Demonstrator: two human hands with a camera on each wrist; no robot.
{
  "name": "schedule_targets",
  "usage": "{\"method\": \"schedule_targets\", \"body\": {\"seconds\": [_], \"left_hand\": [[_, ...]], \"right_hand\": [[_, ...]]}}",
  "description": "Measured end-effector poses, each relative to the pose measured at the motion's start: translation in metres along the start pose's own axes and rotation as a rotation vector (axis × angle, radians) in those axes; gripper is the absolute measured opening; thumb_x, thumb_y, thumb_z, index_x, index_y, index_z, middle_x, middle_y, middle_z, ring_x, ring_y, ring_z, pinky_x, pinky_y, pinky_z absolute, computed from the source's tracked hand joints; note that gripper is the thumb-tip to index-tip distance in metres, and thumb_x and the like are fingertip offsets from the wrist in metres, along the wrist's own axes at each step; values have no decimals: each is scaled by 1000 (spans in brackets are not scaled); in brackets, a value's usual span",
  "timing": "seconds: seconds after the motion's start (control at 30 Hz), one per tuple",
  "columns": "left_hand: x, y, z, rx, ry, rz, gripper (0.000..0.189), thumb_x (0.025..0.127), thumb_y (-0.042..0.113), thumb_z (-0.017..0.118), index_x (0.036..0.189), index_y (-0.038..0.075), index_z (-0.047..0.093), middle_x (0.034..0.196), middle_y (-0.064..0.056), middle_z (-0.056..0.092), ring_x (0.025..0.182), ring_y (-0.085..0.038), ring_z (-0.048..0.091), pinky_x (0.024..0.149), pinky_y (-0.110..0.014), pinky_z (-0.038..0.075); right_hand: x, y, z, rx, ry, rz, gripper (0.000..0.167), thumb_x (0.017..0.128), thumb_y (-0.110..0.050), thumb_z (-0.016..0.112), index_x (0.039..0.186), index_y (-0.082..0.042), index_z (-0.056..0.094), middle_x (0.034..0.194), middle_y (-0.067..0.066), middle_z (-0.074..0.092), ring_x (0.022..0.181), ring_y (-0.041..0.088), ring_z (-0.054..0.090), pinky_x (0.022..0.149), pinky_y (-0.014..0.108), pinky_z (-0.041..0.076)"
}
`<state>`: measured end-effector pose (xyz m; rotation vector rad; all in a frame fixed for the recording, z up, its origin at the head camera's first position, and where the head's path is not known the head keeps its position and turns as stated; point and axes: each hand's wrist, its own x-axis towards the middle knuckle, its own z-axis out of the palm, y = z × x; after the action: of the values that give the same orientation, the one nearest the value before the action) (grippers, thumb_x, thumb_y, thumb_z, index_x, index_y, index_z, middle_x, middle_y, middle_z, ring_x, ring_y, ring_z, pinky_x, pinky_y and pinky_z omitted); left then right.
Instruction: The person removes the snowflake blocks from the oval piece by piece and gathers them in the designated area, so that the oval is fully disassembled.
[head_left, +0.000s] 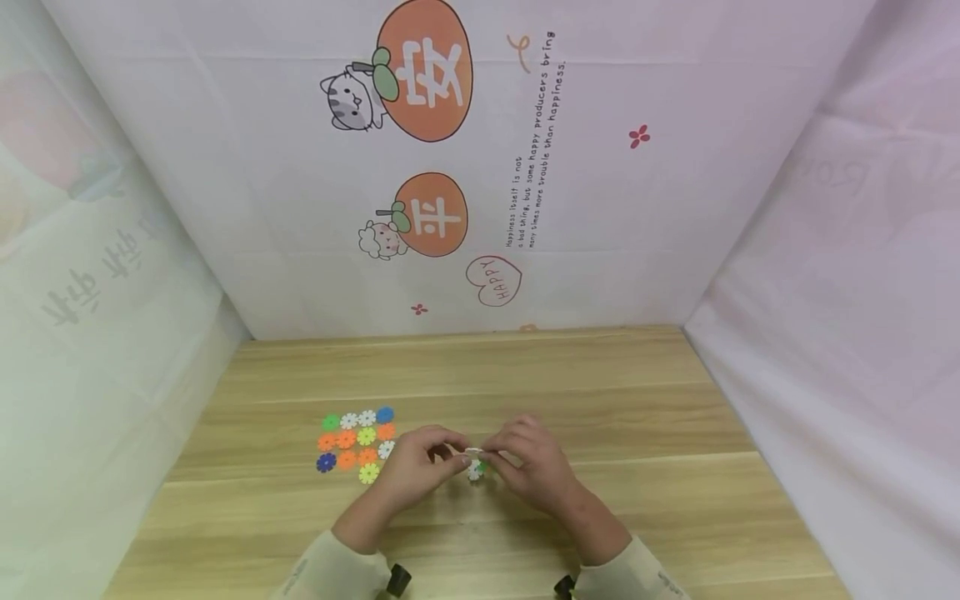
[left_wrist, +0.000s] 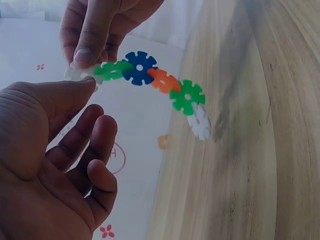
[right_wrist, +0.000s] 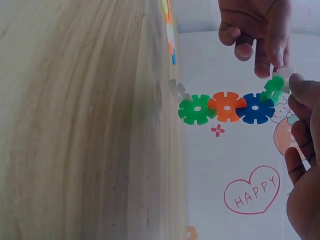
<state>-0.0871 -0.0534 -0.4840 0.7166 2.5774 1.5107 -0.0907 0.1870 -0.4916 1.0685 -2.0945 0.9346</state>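
Observation:
My left hand (head_left: pixel 420 468) and right hand (head_left: pixel 531 465) meet above the table, both pinching a white snowflake disc (left_wrist: pixel 74 74) between thumb and fingers. From that disc hangs a chain of slotted plastic discs. In order come a green disc (left_wrist: pixel 111 71), a dark blue disc (left_wrist: pixel 131 73), an orange disc (right_wrist: pixel 218 106), another green disc (right_wrist: pixel 188 111) and a white end disc (left_wrist: pixel 203 129). The chain curves down toward the tabletop. The other fingers of the left hand are loosely bent, away from the disc. My fingertips partly hide the pinched disc.
Loose snowflake discs lie in rough rows left of my hands, among them a dark blue disc (head_left: pixel 321 463), a yellow disc (head_left: pixel 364 477) and a light blue disc (head_left: pixel 385 412). The wooden table (head_left: pixel 637 417) is bordered by printed white cloth (head_left: pixel 600 250) behind and at both sides.

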Motion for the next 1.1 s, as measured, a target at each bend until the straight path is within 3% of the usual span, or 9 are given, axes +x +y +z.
{"method": "schedule_targets", "body": {"seconds": [0.2,0.4,0.6,0.87,1.1], "left_hand": [[1,3,3,-4,-11,13,9,96,30,77,104,35,77,105,20,71,88,-8,67,74,-31,53],[1,4,3,6,6,32,8,96,29,77,102,34,77,102,20,71,86,-7,67,71,-29,53],[0,4,3,-11,39,-6,6,95,31,78,100,33,78,96,19,73,80,-9,66,62,-28,53],[-1,4,2,-57,48,-51,5,93,32,80,97,30,78,87,14,73,72,-14,63,55,-25,49],[-1,4,1,-80,61,-59,6,92,31,81,94,28,77,89,13,74,79,-13,67,64,-28,54]], "right_hand": [[1,-2,0,19,-16,5,20,81,-11,88,95,-18,75,91,-13,73,88,7,59,81,24,47],[1,-4,1,28,-33,30,12,87,-18,84,94,-19,74,90,-14,72,88,6,58,83,20,46],[0,-3,2,41,-9,35,12,88,-23,83,94,-19,73,89,-13,70,88,7,57,82,21,46],[-3,-2,2,55,-36,87,31,90,-33,83,110,-13,73,106,-4,72,101,14,60,87,31,50],[-4,-3,1,67,-123,154,42,88,-41,83,120,-15,72,114,-1,72,108,14,59,91,37,50]]}}
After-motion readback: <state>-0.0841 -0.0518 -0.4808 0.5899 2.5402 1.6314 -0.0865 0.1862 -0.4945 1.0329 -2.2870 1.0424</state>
